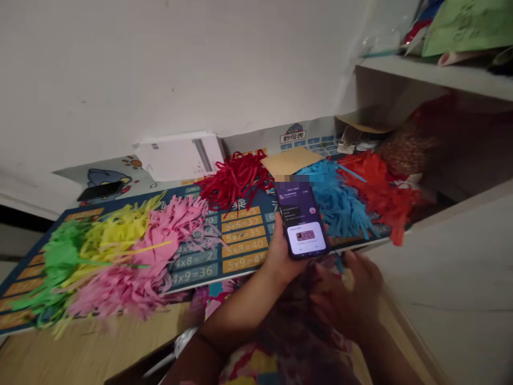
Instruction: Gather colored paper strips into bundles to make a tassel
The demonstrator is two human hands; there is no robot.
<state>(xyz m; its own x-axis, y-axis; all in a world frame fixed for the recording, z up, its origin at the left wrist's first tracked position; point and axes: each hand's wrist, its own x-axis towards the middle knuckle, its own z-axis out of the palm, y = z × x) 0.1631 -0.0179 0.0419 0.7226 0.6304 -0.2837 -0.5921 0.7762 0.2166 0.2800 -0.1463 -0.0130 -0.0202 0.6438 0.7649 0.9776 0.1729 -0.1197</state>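
My left hand holds a dark smartphone upright with its lit screen facing me, over the near edge of a multiplication-table mat. My right hand hovers just below and to the right of the phone, blurred, with its fingers loosely spread and nothing in them. Piles of cut paper fringe lie on the mat: green, yellow, pink, red, blue and orange-red.
A white box and a second dark phone sit at the back by the wall. A brown envelope lies behind the blue fringe. Shelves with papers stand at the right. The wooden desk edge is near me.
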